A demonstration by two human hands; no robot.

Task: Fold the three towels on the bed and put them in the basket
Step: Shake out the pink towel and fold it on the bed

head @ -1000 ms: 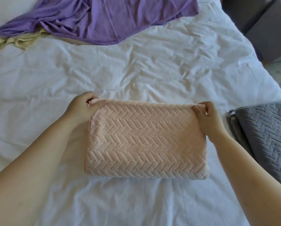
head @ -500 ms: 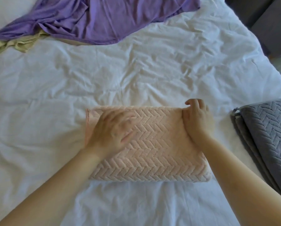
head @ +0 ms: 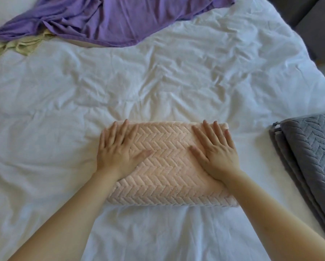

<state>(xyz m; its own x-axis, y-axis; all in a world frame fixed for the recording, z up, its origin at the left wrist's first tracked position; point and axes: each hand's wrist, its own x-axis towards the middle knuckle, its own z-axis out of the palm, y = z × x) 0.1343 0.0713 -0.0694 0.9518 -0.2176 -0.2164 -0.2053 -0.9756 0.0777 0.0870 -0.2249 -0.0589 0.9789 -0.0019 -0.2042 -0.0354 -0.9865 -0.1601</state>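
smoothing | left hand (head: 116, 149) and right hand (head: 217, 153) lie flat, fingers spread, on pink towel (head: 169, 166) | should press outward evenly tbh

Bare forearms, bare left hand (head: 116, 153), bare right hand (head: 218, 155)

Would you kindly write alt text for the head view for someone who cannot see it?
A person's left hand and right hand press flat on a folded pink towel lying on a rumpled white bed. A folded grey towel lies apart at the right edge; a purple cloth and a pale yellow cloth lie crumpled at the far left.
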